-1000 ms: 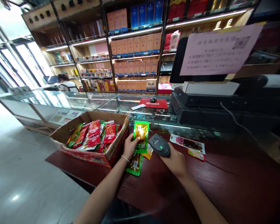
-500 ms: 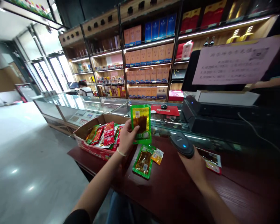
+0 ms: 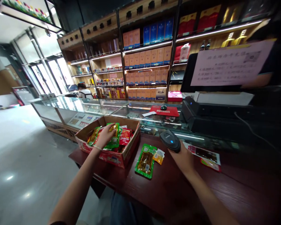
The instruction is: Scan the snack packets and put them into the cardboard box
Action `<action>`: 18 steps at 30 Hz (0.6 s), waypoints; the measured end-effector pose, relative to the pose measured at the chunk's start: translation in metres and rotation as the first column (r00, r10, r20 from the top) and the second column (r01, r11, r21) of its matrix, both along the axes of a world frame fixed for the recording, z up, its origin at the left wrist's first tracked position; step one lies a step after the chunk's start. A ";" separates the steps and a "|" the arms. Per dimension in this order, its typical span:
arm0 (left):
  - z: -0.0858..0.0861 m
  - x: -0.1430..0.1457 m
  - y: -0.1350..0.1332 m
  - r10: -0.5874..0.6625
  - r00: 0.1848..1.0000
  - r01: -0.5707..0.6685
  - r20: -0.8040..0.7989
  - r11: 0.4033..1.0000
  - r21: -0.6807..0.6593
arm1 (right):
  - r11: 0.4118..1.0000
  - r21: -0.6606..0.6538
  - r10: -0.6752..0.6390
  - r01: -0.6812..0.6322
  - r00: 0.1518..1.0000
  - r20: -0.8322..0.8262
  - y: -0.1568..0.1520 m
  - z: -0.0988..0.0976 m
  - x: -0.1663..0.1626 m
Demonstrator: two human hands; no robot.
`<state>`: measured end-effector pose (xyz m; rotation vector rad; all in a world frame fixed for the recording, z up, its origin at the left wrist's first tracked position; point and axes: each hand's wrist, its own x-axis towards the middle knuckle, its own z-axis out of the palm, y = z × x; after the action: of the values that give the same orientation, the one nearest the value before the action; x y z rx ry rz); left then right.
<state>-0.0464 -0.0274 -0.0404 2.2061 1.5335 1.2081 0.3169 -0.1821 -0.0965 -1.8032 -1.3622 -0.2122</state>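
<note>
My left hand (image 3: 106, 136) is over the cardboard box (image 3: 125, 155), its fingers closed on a green snack packet (image 3: 115, 141) at the top of the pile. Red and green snack packets, among them a red packet (image 3: 125, 137), fill the box around it. My right hand (image 3: 184, 158) is wrapped around a black barcode scanner (image 3: 170, 141) with a lit blue light, held above the table. Between the hands, a green-edged packet with brown contents (image 3: 145, 161) lies flat on the table. A small orange-and-white packet (image 3: 159, 156) touches its right side.
Right of the scanner lie a dark-and-white packet (image 3: 206, 154) and a red-edged packet (image 3: 210, 164) on the brown table (image 3: 168, 187). Behind runs a glass counter (image 3: 103, 107) with a red mat (image 3: 154, 110) and a mouse (image 3: 163, 107). A monitor bears a pink sign (image 3: 229, 65). People are behind the counter.
My left hand has carried the green packet left and down, from above the table into the box. My right hand with the scanner has shifted slightly left.
</note>
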 end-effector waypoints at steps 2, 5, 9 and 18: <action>0.008 0.023 -0.010 -0.073 0.997 0.074 -0.021 0.997 0.037 | 1.000 -0.006 -0.020 0.020 0.999 0.030 -0.004 0.000 0.004; 0.018 0.064 -0.027 -0.213 0.975 0.219 -0.055 0.969 0.118 | 0.998 -0.017 -0.060 0.061 0.997 0.057 -0.013 -0.002 0.015; 0.023 0.123 -0.043 -0.381 0.919 0.392 -0.100 0.908 0.148 | 0.992 -0.036 -0.118 0.122 0.987 0.112 -0.034 -0.010 0.042; -0.026 0.270 -0.060 -0.626 0.777 0.630 -0.066 0.775 0.060 | 0.944 -0.108 -0.293 0.311 0.943 0.159 -0.102 -0.029 0.133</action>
<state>0.2237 -0.0872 -0.0668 2.4959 0.6342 1.0023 0.4499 -0.2837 -0.1251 -2.1420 -1.2103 -0.4295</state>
